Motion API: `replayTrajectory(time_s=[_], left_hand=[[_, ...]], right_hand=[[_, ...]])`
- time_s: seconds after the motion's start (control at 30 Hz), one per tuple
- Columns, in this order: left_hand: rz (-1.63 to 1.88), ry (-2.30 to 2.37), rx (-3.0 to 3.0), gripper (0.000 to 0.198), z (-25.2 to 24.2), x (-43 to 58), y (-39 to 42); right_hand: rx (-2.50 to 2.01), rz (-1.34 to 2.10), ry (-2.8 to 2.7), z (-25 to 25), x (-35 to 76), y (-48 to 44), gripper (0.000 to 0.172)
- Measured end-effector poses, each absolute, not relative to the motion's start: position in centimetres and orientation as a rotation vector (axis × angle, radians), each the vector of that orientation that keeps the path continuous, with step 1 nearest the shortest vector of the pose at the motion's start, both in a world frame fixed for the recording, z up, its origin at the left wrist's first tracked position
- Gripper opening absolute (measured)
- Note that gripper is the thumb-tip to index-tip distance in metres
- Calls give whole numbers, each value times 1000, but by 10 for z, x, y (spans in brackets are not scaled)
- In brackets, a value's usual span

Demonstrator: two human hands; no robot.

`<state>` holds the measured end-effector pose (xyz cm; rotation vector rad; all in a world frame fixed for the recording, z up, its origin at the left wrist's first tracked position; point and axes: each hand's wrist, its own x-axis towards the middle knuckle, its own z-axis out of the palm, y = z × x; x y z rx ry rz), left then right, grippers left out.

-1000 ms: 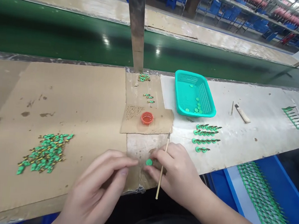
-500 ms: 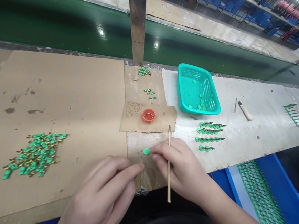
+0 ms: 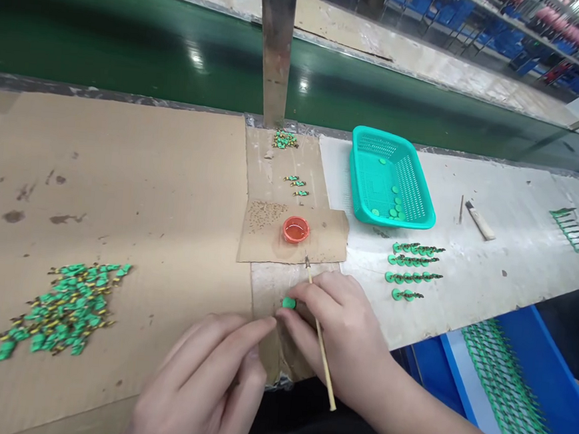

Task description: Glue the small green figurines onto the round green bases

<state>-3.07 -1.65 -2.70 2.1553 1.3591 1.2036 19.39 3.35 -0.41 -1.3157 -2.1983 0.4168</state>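
Cardboard, roomy beyond curled left fingers, grip unclear, right fingers holding green disc and brush near bench edge

Disc before cup; cup on cardboard, left of basket; parts pile far left.

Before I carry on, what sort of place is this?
Probably a factory workshop: a green, conveyor-like belt runs past the cardboard-covered bench, small green parts lie in rows, and pink items crowd the background.
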Motion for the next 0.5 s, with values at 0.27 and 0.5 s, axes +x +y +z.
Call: replayTrajectory(time_s=[0.27,0.5], left_hand=[[1077,1295,2313,37,-26,-32,-11],[998,1238,2510,38,-24,-26,-3]], right_hand=[[-1152,603,-2106,11,217,35,30],[-1206,611,-1915,26,228,47,24]])
